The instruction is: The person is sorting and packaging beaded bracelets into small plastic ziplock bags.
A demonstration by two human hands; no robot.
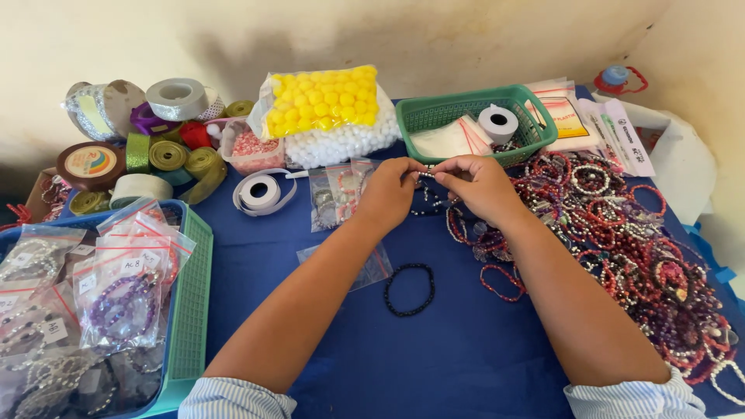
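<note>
Blue cloth [466, 349] under a stained wall. Left hand [388, 190] and right hand [481, 186] pinched narrow on one small bracelet [425, 177], held just above the cloth before the green basket [434, 116]. Could slip into the heap [621, 240], too many to count. One black bracelet [410, 289] near the forearms; two baskets.

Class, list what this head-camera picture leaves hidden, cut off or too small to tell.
- The small beaded piece between the left hand and right hand: mostly covered by fingers.
- Blue tray of bagged bracelets: cut off by the left and bottom edges.
- Bracelet pile: runs past the right edge.
- Green basket: contents partly hidden by its wall.
</note>
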